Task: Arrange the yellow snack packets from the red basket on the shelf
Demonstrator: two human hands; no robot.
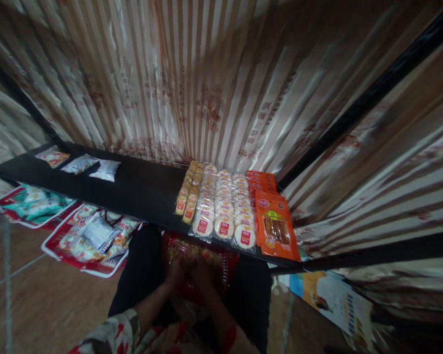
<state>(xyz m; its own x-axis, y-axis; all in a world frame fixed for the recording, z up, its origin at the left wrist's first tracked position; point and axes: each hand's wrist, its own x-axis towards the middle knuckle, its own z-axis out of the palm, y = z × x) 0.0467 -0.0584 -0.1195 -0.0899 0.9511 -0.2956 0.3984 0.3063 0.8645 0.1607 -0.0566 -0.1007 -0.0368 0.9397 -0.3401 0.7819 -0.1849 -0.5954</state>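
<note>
My left hand (176, 271) and my right hand (202, 270) are close together above my lap. Both reach over a red bag-like container (227, 270) that holds brownish packaged snacks (186, 248). Their fingers look curled inward, but dim light and blur hide what is between them. Just beyond the hands, on a black shelf (147, 189), lie rows of round white wrapped crackers (224, 227). Two columns of yellowish snack packs (189, 209) run along their left side. Orange snack pouches (276, 226) overlap at the shelf's right end.
Three small packets (106, 169) lie toward the shelf's left end. Below it on the floor are a red, white-rimmed container of white packets (92, 238) and another of green packets (35, 204). A striped curtain (206, 88) hangs behind; a printed bag (332, 300) lies at lower right.
</note>
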